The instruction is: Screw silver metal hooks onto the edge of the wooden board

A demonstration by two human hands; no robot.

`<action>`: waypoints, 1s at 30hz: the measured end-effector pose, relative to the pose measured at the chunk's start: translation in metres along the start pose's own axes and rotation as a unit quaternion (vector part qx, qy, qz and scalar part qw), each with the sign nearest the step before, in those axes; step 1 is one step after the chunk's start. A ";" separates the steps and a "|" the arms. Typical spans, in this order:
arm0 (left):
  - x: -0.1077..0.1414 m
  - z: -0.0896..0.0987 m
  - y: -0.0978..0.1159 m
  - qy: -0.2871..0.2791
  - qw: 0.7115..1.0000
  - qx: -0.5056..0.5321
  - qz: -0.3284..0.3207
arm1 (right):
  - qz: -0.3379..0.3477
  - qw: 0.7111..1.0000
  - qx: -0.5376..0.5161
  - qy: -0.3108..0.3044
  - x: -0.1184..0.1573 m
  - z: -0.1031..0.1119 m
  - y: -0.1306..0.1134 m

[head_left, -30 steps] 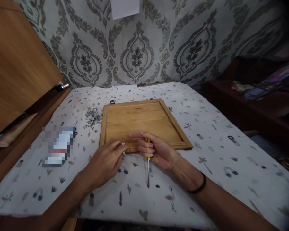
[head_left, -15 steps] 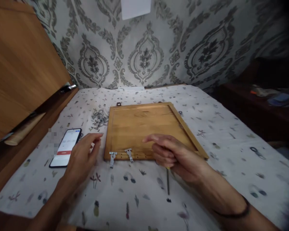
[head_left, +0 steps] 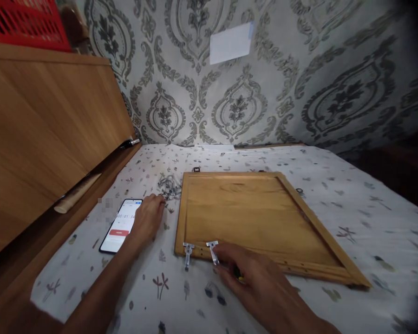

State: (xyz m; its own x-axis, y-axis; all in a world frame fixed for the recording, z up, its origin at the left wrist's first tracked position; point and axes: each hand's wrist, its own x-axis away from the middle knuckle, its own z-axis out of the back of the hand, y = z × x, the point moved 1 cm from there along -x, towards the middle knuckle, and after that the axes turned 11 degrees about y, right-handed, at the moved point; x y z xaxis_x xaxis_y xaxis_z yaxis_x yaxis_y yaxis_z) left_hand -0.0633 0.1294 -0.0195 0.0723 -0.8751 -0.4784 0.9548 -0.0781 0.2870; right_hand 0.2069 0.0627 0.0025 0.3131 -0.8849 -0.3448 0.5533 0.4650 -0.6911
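A wooden panel with a raised frame (head_left: 237, 213) lies flat on the patterned cloth. Two metal hinges, a left one (head_left: 188, 255) and a right one (head_left: 213, 253), lie over its near edge, beside small holes. My right hand (head_left: 254, 273) is curled around a screwdriver (head_left: 239, 274), of which only a bit of yellow and dark handle shows. Its thumb and index finger are at the right hinge. At the edge of a loose pile of small metal parts (head_left: 170, 185) is my left hand (head_left: 149, 215), fingers bent together. Whatever its fingertips pinch is hidden.
A phone with a running timer (head_left: 120, 227) lies left of my left forearm, partly covered by it. Along the left stands a wooden cabinet (head_left: 55, 120) with a red basket (head_left: 28, 23) on top. Patterned wallpaper (head_left: 198, 93) rises behind the cloth-covered surface (head_left: 181, 297).
My view has shifted, so the panel sits lower and further right. My left hand has reached forward to the metal pile. My right hand has come to the right hinge; the screwdriver shaft no longer shows.
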 end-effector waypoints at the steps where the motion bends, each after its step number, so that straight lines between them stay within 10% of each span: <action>1: 0.001 0.000 0.002 -0.006 1.000 -0.010 -0.004 | 0.006 1.000 0.003 0.001 0.001 -0.002 0.001; 30: -0.007 0.007 0.007 -0.028 0.999 0.032 -0.002 | -0.031 0.998 0.019 -0.054 0.009 -0.006 -0.004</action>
State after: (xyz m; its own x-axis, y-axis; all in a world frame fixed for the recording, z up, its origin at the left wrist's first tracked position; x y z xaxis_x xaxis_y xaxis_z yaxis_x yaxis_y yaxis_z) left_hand -0.0588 0.1315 -0.0079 0.0504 -0.9002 -0.4326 0.9347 -0.1100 0.3380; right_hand 0.2027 0.0523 -0.0016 0.3572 -0.9050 -0.2310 0.6018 0.4121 -0.6841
